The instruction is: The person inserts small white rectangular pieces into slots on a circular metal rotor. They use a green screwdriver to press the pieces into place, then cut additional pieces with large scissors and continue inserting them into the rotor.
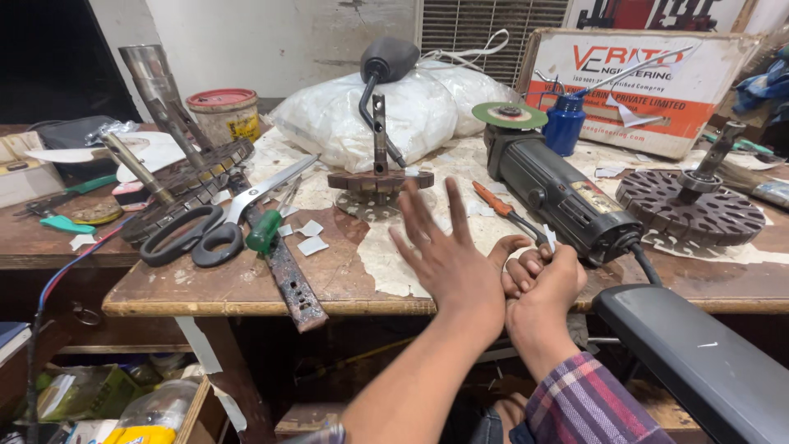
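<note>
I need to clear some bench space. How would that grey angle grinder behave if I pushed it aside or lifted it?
The angle grinder looks rigid and probably heavy for its size, given its thick motor body. Lying on its side with a rounded body, it might rock or roll slightly when pushed. Its cable trails off the table edge and could drag or snag.

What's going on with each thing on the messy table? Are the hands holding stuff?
left hand: open, fingers spread, holding nothing
right hand: fingers curled around a small white scrap
scissors: lying flat, blades shut
angle grinder: lying on its side, green disc fitted
red-lidded tub: upright, lid on
blue oil can: upright, spout pointing up and right
slotted disc on shaft: resting flat, shaft up
</note>
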